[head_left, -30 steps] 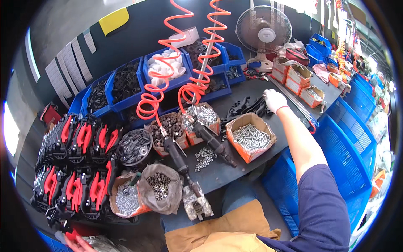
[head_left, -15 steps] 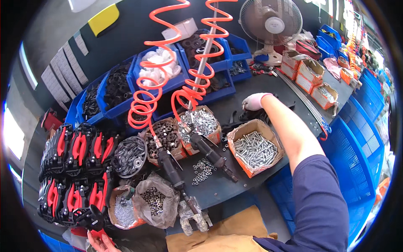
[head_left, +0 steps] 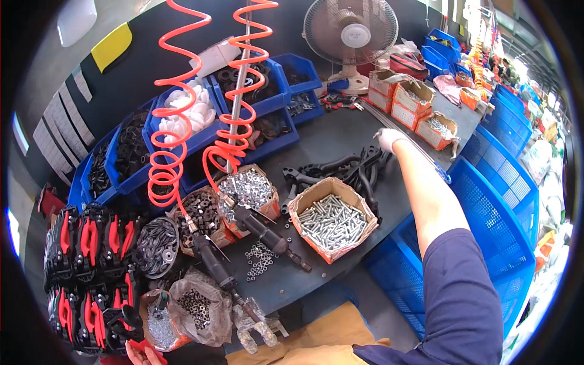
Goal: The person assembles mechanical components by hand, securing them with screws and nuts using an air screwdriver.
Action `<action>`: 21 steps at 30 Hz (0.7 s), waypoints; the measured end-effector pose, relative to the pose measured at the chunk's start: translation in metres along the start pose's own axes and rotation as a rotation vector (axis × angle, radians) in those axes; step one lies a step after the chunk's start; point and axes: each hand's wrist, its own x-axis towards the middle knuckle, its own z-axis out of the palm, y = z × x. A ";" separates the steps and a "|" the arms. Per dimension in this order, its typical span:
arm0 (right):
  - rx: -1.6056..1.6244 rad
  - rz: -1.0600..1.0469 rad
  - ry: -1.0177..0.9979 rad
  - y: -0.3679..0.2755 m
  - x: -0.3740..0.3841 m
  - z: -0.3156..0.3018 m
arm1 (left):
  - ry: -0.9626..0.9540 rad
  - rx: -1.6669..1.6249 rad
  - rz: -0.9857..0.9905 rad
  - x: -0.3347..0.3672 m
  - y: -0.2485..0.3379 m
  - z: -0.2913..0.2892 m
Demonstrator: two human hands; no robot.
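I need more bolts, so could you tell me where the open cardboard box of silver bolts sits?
The open cardboard box of silver bolts sits mid-bench, right of the pneumatic tools.

Assembly workshop: bolt boxes (head_left: 333,220), air tools (head_left: 263,229), blue parts bins (head_left: 182,131).

The left hand (head_left: 139,353) is cut off by the lower edge; the right hand's (head_left: 387,139) fingers look too small to judge, perhaps closed.
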 end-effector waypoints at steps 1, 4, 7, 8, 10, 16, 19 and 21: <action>0.077 0.001 -0.047 -0.008 -0.011 0.002 | 0.010 0.008 0.002 -0.002 0.002 -0.002; 0.312 -0.137 -0.090 -0.012 -0.012 0.010 | -0.002 -0.020 -0.051 -0.002 0.010 -0.003; 0.272 -0.112 -0.220 -0.032 -0.026 -0.004 | 0.013 -0.034 -0.068 -0.001 0.007 -0.010; 0.204 -0.164 -0.193 -0.036 -0.030 -0.006 | -0.031 0.025 -0.100 -0.002 0.011 -0.011; 0.180 -0.229 -0.159 -0.035 -0.031 -0.001 | -0.060 -0.004 -0.142 -0.002 -0.006 -0.018; 0.073 -0.320 -0.014 0.010 -0.050 0.006 | -0.122 0.233 0.018 0.007 -0.025 -0.008; -0.161 -0.246 0.096 0.031 -0.059 0.014 | -0.170 0.616 0.299 0.017 -0.019 0.000; -0.174 -0.177 0.350 0.068 -0.041 0.033 | -0.130 0.703 0.342 0.023 -0.030 0.009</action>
